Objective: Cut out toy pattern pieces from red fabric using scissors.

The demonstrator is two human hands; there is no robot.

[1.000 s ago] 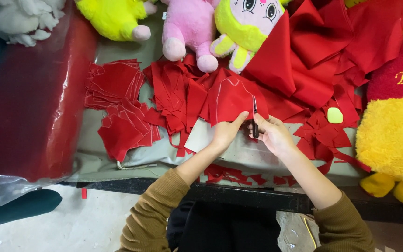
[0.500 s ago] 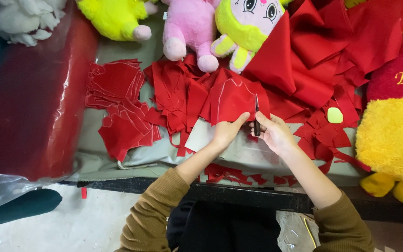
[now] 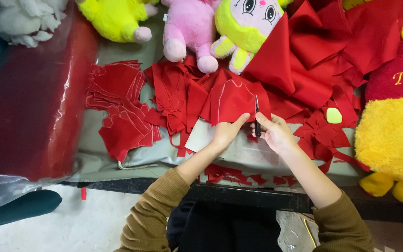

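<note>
**Red felt everywhere, me in the middle with scissors**

Red covers pretty much the whole bench. Biggest thing is the fat red fabric roll (image 3: 29,93) on my left, wrapped in clear plastic. Over on the right edge sits a big yellow plush bear (image 3: 390,140) in a red top, and along the back there's a pink plush (image 3: 187,28) next to a yellow-green one (image 3: 243,32). A heap of loose red cloth (image 3: 332,51) is piled back right, and stacks of cut red pieces (image 3: 117,107) lie to the left of my hands on the grey table cover (image 3: 117,158).

Right in front of me is the red piece with chalk lines (image 3: 232,100). My left hand (image 3: 225,133) pinches its lower edge, thumb on top. My right hand (image 3: 276,133) is closed around the black scissors (image 3: 257,116), blades pointing away from me at the cloth's right edge. Small yellow chalk (image 3: 334,115) lies just right of that hand, on scraps.
</note>
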